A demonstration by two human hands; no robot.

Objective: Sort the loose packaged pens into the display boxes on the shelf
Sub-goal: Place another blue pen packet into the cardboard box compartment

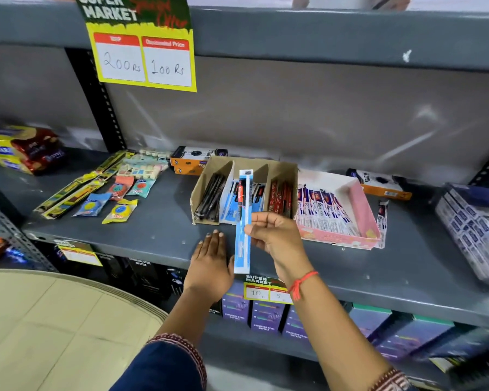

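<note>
My right hand [274,238] pinches a long blue-and-white packaged pen [244,221] near its middle and holds it upright in front of the brown cardboard display box [291,170]. That box has three slots: black pens on the left, blue packs in the middle, red pens on the right. My left hand [211,263] lies flat and open on the grey shelf [158,221], just left of the pack's lower end. A pink tray [364,213] of white-and-purple packaged pens stands to the right, with one loose pack [383,221] beside its right wall.
Orange-and-black boxes [194,160] stand behind the display box, with another [381,183] behind the pink tray. Packets of erasers and rulers [96,190] lie at the left. Stacked blue-white packs [472,221] fill the right end. Price tags hang on the shelf edges.
</note>
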